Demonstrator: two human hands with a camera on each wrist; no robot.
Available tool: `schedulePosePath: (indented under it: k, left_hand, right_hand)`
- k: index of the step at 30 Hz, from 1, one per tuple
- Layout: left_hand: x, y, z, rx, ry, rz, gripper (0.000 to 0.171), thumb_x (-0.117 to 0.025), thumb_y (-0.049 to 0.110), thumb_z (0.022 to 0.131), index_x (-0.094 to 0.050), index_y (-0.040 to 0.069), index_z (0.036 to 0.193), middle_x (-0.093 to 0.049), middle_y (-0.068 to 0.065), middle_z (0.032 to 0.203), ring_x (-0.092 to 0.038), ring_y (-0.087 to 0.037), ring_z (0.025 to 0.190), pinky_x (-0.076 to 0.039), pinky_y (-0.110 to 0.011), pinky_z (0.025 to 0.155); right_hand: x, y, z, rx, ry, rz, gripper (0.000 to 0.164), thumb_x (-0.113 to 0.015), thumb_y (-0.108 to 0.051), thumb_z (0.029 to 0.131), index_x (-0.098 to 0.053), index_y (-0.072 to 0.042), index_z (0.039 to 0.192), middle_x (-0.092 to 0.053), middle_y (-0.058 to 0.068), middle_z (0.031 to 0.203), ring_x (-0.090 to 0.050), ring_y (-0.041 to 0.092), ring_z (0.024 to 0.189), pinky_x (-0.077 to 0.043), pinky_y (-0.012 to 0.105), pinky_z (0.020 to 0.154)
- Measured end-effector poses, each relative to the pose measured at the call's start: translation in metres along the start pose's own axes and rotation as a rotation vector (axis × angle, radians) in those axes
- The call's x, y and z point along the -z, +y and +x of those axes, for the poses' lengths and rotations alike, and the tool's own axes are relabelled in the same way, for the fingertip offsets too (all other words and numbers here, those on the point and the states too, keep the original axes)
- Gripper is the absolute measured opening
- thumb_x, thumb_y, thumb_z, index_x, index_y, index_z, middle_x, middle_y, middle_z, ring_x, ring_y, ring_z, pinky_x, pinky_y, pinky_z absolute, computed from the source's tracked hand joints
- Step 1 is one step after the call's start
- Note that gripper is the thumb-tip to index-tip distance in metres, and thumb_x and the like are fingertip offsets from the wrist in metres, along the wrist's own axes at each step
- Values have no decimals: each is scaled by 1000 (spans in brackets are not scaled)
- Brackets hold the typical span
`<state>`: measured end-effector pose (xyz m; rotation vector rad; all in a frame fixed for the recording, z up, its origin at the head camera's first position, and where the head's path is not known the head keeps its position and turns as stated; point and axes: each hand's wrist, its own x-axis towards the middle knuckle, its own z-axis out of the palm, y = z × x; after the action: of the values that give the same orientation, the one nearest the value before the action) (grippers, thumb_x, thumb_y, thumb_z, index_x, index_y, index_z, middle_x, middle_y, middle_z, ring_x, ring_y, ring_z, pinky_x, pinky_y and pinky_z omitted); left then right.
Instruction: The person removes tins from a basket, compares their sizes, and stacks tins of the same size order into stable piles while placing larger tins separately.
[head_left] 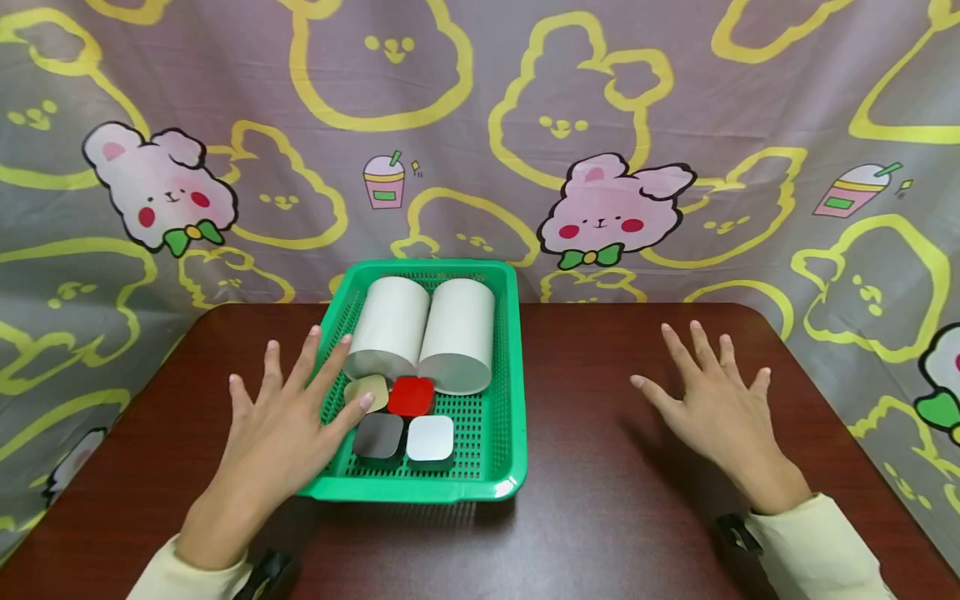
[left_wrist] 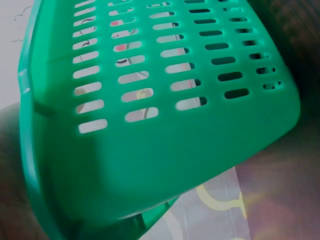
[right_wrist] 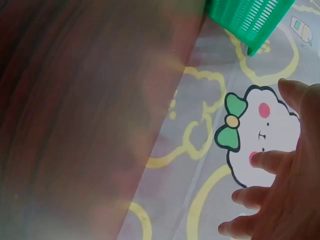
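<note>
Spreading their fingers apart, left hand (head_left: 276,429) and right hand (head_left: 716,408) are hovering lower left and lower right, with one green basket (head_left: 397,492) at lower centre holding two white cylinders (head_left: 460,325) and four small blocks (head_left: 431,437).

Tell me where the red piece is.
In the head view, the red piece sits in the green basket, right of the beige piece, near the white cylinders.

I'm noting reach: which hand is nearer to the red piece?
Left. The left hand is at the left side of the green basket, its thumb just left of the red piece; the right hand is over the table, well right of the basket.
</note>
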<state>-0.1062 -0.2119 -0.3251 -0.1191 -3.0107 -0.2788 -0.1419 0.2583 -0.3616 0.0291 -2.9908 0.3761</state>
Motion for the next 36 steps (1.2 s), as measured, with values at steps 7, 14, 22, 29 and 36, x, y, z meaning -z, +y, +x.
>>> schedulePosePath:
  k: [7,14,22,29,36]
  left_hand:
    - [1,-1,-5,12,-47,-74,93,-56,66,97,-11,28,170,-7,-18,176,-5,-65,153,-4,-90,107]
    - [4,-5,-17,35,-93,-197,97,-58,68,96,-7,30,170,-1,-14,177,-4,-61,155,-5,-88,109]
    - [2,-13,-32,69,-134,-292,100,-60,67,96,-4,28,170,4,-13,178,-2,-55,158,-7,-84,112]
    - [-1,-21,-41,71,-164,-355,105,-65,65,95,0,31,170,7,-11,178,-11,-56,157,-22,-89,101]
    - [-4,-29,-46,113,-210,-414,110,-67,63,95,9,32,168,10,-17,176,-23,-62,149,-30,-86,99]
  right_hand:
    - [10,-17,-6,39,20,39,93,-51,-75,96,-20,-27,169,-19,23,173,-17,59,154,-7,89,107]
    - [24,-46,-12,127,12,149,91,-61,-67,96,-24,-26,168,-24,18,173,-24,51,156,-15,83,113]
    - [34,-82,-11,222,-39,217,90,-66,-64,95,-24,-31,168,-29,10,173,-32,44,155,-34,77,109]
    - [33,-107,-7,336,-52,307,88,-73,-56,93,-31,-31,166,-36,6,170,-38,36,154,-41,70,110]
    - [34,-131,-3,415,-95,434,87,-79,-51,89,-38,-29,163,-44,-3,165,-44,26,151,-45,60,113]
